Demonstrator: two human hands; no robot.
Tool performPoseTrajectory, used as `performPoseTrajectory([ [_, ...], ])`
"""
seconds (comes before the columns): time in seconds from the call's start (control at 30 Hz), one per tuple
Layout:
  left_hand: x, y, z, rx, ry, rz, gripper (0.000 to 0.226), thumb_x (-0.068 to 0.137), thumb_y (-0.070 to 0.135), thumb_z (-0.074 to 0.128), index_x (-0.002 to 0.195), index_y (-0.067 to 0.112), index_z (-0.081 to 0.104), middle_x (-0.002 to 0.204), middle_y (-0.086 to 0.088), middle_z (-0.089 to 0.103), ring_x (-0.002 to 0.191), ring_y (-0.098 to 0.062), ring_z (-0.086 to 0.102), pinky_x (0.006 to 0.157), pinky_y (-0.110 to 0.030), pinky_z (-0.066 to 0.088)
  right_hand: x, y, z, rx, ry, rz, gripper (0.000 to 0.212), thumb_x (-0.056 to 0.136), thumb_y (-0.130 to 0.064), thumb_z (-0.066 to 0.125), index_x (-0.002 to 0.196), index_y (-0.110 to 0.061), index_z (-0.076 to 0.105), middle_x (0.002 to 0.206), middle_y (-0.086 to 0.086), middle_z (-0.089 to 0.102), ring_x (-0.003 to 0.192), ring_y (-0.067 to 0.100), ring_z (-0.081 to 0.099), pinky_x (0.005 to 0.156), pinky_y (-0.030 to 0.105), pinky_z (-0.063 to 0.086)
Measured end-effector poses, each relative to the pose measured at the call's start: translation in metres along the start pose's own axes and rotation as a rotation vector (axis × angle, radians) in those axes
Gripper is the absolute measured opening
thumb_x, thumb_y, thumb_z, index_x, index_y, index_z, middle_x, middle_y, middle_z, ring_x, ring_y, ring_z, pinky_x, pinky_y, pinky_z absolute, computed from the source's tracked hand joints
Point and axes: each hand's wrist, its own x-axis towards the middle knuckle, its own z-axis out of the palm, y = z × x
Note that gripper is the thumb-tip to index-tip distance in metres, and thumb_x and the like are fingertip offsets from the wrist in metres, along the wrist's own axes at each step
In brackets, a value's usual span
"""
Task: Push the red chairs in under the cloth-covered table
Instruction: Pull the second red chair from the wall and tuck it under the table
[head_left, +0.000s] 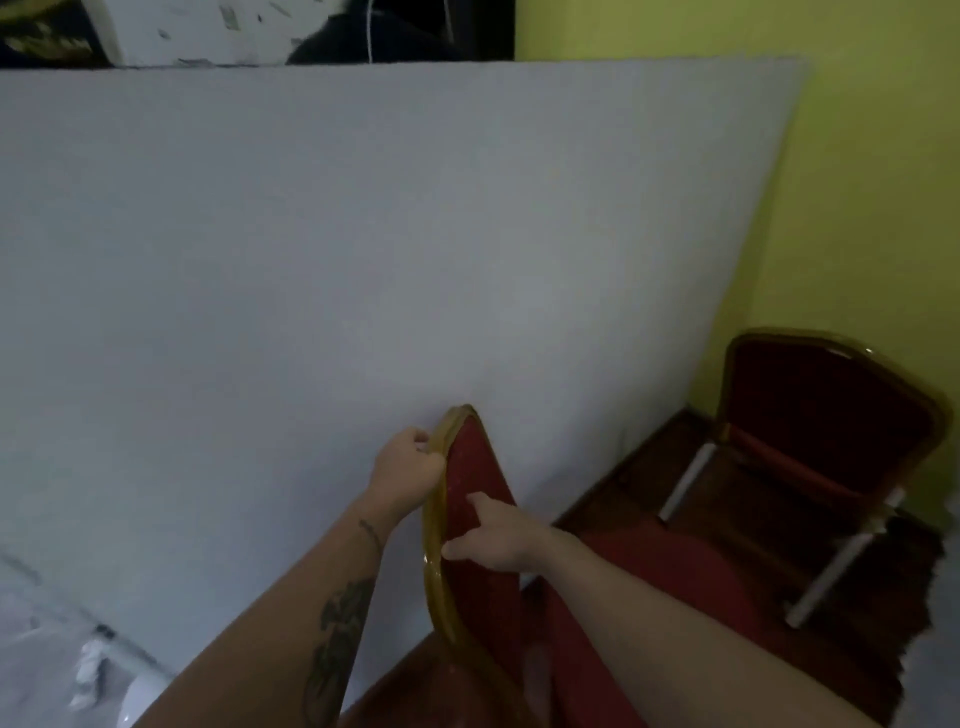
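Gripping gold-framed red chair back, both hands clamped, against white-clothed table.

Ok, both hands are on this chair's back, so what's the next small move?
Probably push it forward. Left hand and right hand grip the red chair's gold-framed back, already at the white tablecloth edge, so its seat should slide under.

The near chair stands against the front edge of the table. The second chair stands to its right, beside the wall.
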Motion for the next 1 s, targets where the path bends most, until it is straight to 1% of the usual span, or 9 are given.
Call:
performPoseTrajectory([
  [0.1,0.039,-0.002,0.002,0.025,-0.140,-0.030,0.019,0.088,0.012,0.061,0.105,0.017,0.053,0.099,0.000,0.055,0.103,-0.031,0.061,0.089,-0.040,0.053,0.011,-0.015,0.012,0.052,-0.008,0.076,0.120,0.077,-0.057,0.074,0.164,-0.014,0.003,0.168,0.009,0.024,0.150,0.030,0.029,0.118,0.042,0.032],
  [0.17,0.060,-0.007,0.005,-0.032,-0.275,-0.078,0.027,0.082,0.011,0.066,0.108,0.010,0.058,0.102,-0.006,0.063,0.092,-0.028,0.065,0.080,-0.040,0.058,0.016,-0.023,0.021,0.034,-0.012,0.147,0.133,0.074,-0.064,0.075,0.163,-0.015,-0.011,0.170,0.014,0.013,0.152,0.035,0.021,0.120,0.048,0.029],
  [0.27,0.081,-0.015,0.013,-0.136,-0.466,-0.123,0.088,0.071,0.011,0.069,0.150,0.032,0.038,0.119,-0.012,0.064,0.102,-0.035,0.067,0.077,-0.044,0.061,0.019,-0.028,0.039,0.021,0.017,0.248,0.136,0.078,-0.063,0.074,0.158,-0.022,-0.027,0.170,0.017,-0.001,0.154,0.042,0.012,0.120,0.051,0.025],
  [0.33,0.089,-0.021,0.020,-0.122,-0.472,-0.086,0.100,0.069,0.006,0.069,0.153,0.040,0.026,0.116,-0.010,0.062,0.099,-0.034,0.065,0.071,-0.041,0.060,0.023,-0.029,0.052,0.000,0.102,0.274,0.131,0.081,-0.056,0.074,0.158,-0.025,-0.027,0.165,0.021,0.018,0.147,0.044,0.027,0.116,0.053,0.033],
  [0.43,0.095,-0.022,0.025,-0.194,-0.404,-0.106,0.057,0.072,-0.003,0.065,0.122,0.017,0.047,0.097,-0.013,0.060,0.083,-0.029,0.063,0.075,-0.050,0.060,0.029,-0.030,0.060,-0.053,0.262,0.268,0.118,0.084,-0.040,0.074,0.163,-0.020,-0.011,0.143,0.021,0.051,0.125,0.042,0.054,0.104,0.053,0.046],
  [0.57,0.091,-0.011,0.038,-0.268,-0.498,-0.118,0.028,0.077,-0.014,0.053,0.088,0.012,0.055,0.086,-0.018,0.062,0.079,-0.036,0.064,0.075,-0.053,0.058,0.017,-0.027,0.046,-0.033,0.293,0.269,0.106,0.086,-0.033,0.072,0.163,-0.019,-0.002,0.139,0.023,0.053,0.125,0.045,0.053,0.104,0.051,0.046],
  [0.73,0.078,0.010,0.067,-0.235,-0.580,-0.109,0.025,0.081,-0.008,0.057,0.102,0.005,0.052,0.088,-0.020,0.061,0.078,-0.035,0.064,0.074,-0.051,0.060,-0.014,-0.005,0.026,0.012,0.307,0.320,0.109,0.085,-0.030,0.068,0.164,-0.019,-0.007,0.137,0.021,0.054,0.120,0.043,0.055,0.099,0.045,0.049],
  [0.83,0.074,0.018,0.089,-0.212,-0.645,-0.116,0.046,0.075,-0.003,0.061,0.119,0.004,0.051,0.097,-0.022,0.064,0.081,-0.036,0.068,0.058,-0.042,0.059,-0.031,0.010,0.016,0.003,0.341,0.342,0.107,0.085,-0.027,0.068,0.164,-0.016,-0.004,0.134,0.021,0.056,0.118,0.041,0.057,0.095,0.045,0.051],
  [1.0,0.070,0.037,0.125,-0.139,-0.729,-0.046,0.055,0.070,0.003,0.065,0.123,0.003,0.052,0.102,-0.024,0.067,0.088,-0.040,0.070,0.063,-0.044,0.060,-0.049,0.036,0.002,0.026,0.346,0.402,0.106,0.086,-0.031,0.067,0.164,-0.015,-0.003,0.142,0.022,0.051,0.129,0.044,0.049,0.108,0.053,0.042],
])
